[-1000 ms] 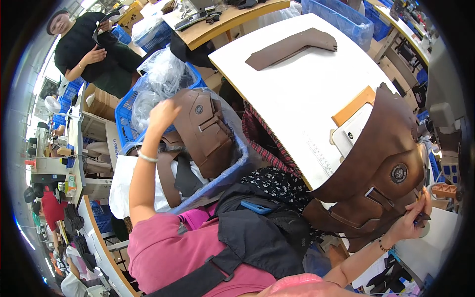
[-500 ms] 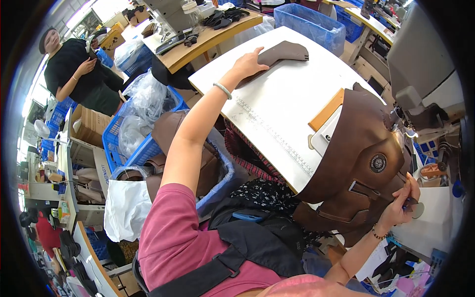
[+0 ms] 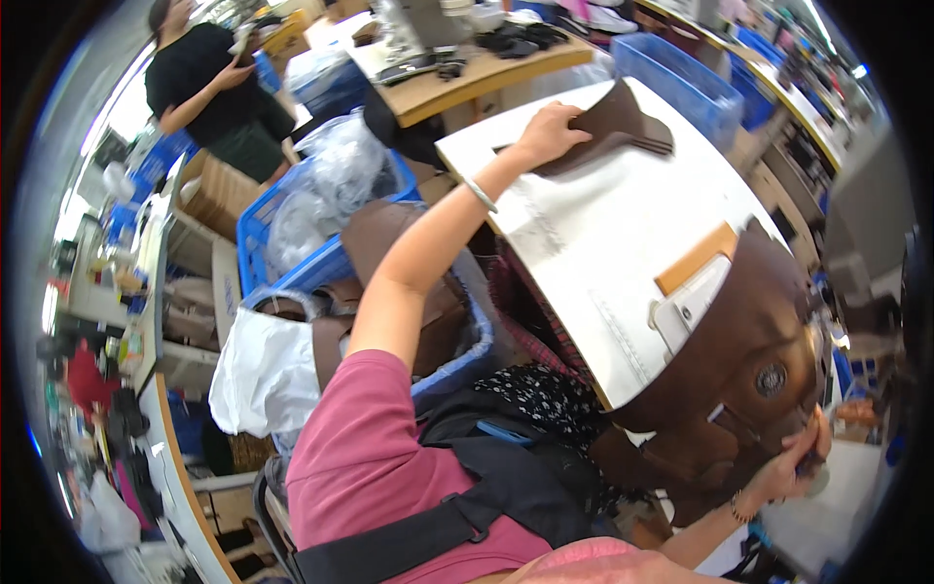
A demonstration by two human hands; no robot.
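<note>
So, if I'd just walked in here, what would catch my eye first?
Probably the big dark-brown leather-like piece with a round emblem, hanging over the right edge of the white tabletop, the right hand at its lower right. Next, the left hand grasping smaller brown pieces at the tabletop's far end. Then, left of the table, a blue basket heaped with clear plastic.
</note>
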